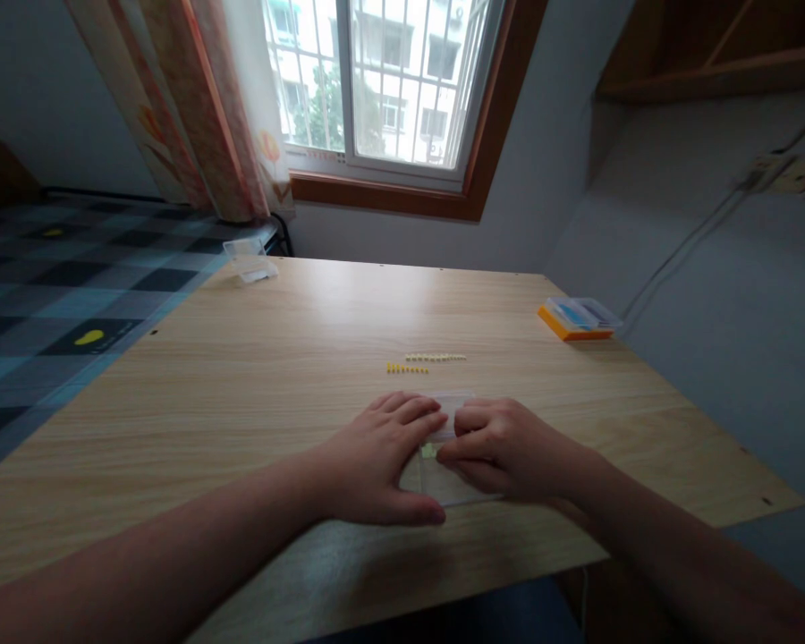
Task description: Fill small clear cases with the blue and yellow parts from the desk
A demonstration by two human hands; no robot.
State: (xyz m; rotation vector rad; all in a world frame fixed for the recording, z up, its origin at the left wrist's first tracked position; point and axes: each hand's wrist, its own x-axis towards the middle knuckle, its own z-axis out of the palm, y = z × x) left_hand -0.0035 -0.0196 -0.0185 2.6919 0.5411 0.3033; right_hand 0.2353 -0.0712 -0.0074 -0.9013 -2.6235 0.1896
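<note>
Left hand point(385, 465): palm down, fingers and thumb spread wide, laid over the left side of a flat, clear plastic case point(448, 487). Right hand point(500, 447): fingers curled inward, narrow, above the right part of the same case; its fingertips are at a small pale yellow-green piece point(429, 451). Whether that piece is pinched or only touched cannot be told, the view being small and slightly blurred.

Clear plastic case: one, lying on the table point(295, 349) near its front edge, between and partly under both hands. Pale yellow-green piece: at the left side of the case, in the gap between the hands.

Yellow pieces point(408, 369): small, set in one row across the table, just beyond the left hand. Cream pieces point(436, 358): small, set in a second row, just behind the yellow one and reaching further right.

Clear plastic box point(251, 264): one, lid raised, at the far left corner of the table. Orange box point(572, 325): one, with a clear lid and blue matter showing, near the right edge of the table.

Surroundings: bed point(100, 268) with checked cover, left of the table; floral curtain point(201, 116); barred window point(402, 80) in a brown wooden frame; wooden shelf point(724, 76) on the wall, upper right.
</note>
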